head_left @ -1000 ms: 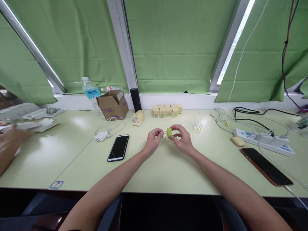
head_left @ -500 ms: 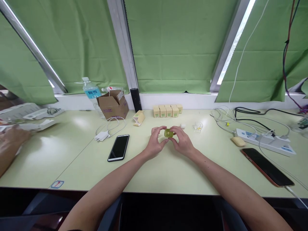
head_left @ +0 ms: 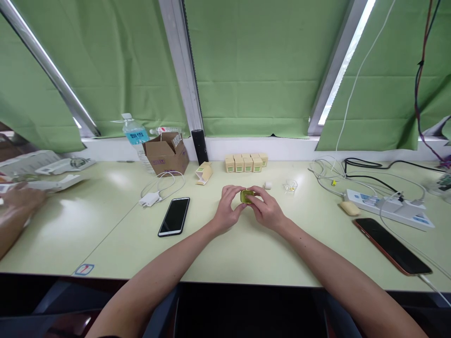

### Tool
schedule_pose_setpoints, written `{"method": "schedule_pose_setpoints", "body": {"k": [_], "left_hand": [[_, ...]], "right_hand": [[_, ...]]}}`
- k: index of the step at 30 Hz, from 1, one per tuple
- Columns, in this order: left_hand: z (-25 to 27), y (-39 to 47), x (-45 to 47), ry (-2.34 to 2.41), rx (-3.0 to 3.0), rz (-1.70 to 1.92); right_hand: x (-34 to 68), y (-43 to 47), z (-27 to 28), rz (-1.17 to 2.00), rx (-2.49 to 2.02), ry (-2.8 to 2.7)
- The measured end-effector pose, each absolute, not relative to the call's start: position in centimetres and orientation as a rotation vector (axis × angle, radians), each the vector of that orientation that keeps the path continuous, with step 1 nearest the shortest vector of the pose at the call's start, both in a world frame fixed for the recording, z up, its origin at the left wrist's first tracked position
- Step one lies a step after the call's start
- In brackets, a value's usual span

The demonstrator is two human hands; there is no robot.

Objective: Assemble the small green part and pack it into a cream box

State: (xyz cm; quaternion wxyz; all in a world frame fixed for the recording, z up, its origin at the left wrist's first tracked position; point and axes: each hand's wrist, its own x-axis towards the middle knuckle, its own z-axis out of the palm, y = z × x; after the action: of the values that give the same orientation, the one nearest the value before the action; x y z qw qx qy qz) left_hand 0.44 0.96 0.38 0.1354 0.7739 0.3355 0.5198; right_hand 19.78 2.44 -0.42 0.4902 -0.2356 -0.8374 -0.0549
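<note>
Currently, your left hand [head_left: 228, 206] and your right hand [head_left: 268, 209] meet above the middle of the pale green table [head_left: 246, 249], and the small green case [head_left: 246, 195] sits between them. Your left fingertips close on its left side and your right thumb and fingers pinch its right side and top, so both hands grip it together. It is held just above the tabletop; whether it touches the surface cannot be told.

Note the surroundings:
- A black phone [head_left: 174, 216] lies face up to the left of your left hand, apart from it.
- A white charger with cable [head_left: 150, 199] lies just beyond that phone.
- A row of small tan boxes [head_left: 245, 163] stands near the window ledge, behind the case.
- A power strip [head_left: 387, 209] and a second phone [head_left: 391, 245] lie well to your right.
- Another person's hand [head_left: 19, 199] rests at the far left edge.
</note>
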Motion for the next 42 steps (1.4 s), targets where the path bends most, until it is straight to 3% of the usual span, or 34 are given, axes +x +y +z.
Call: {"method": "schedule_pose_setpoints", "body": {"k": [32, 37, 42], "left_hand": [[0.1, 1.4, 0.5, 1.015, 2.171, 1.58], [0.1, 1.5, 0.4, 1.12, 1.989, 1.608], [0.3, 1.6, 0.3, 1.126, 1.825, 1.575]], "right_hand": [[19.4, 2.4, -0.2, -0.07, -0.546, -2.035], [19.8, 2.7, -0.4, 0.01, -0.768, -2.032], [22.0, 5.5, -1.4, -0.089, -1.291, -1.932]]}}
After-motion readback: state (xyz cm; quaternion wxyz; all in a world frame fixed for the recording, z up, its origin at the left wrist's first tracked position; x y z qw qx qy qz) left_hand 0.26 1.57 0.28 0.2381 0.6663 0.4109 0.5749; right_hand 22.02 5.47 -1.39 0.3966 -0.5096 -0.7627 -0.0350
